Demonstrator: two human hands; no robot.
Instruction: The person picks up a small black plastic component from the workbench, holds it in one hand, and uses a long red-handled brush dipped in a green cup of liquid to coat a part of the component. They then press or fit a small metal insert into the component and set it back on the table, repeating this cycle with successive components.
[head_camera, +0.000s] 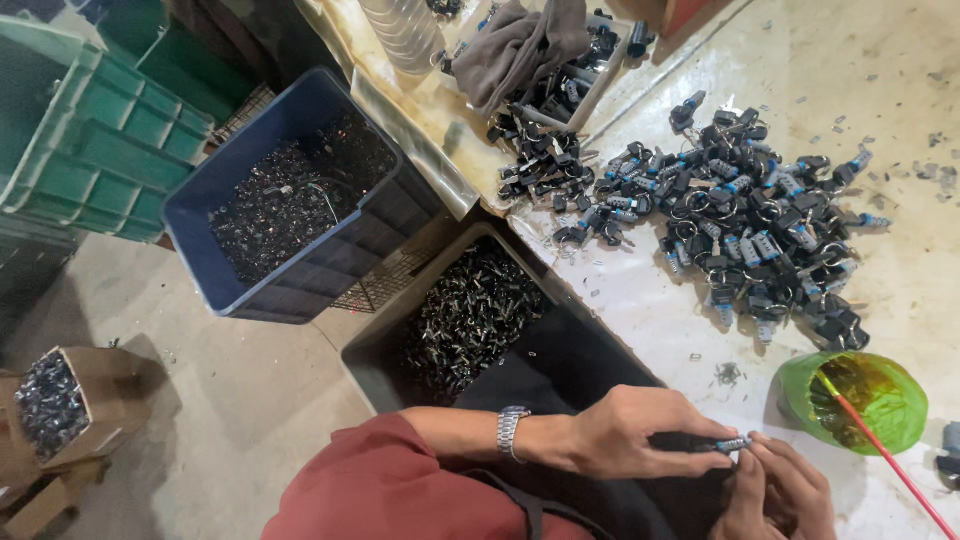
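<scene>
At the bottom of the frame, right of centre, the person's left hand (640, 432) and right hand (785, 490) meet over a small lock cylinder (728, 443), black with a blue-grey end. The left fingers are closed along its dark body, pinching it level, while the right fingers are curled narrow around its tip; held between both hands like that, close to the body, it seems steadied at one end so the other can be worked. A metal wristwatch (511, 432) sits on the left wrist, above a red sleeve (385, 480).

The rest of the same parts lie in a loose heap of lock cylinders with key rings (745, 225) on the pale tabletop (900, 120), centre right, within easy arm's reach. A green plastic tub (855, 400) with a thin red stick leaning in it stands just beside the hands at lower right, probably kept near for dipping. Below the tabletop edge, a dark bin (470, 320) full of small metal pieces sits in the middle of the frame, where things can drop straight in. A blue crate (290, 200) of similar pieces stands at upper left, a green crate (90, 140) at the far left, and an open cardboard box (60, 405) at lower left on the floor. A grey cloth (515, 45) is draped over a tray at top centre
</scene>
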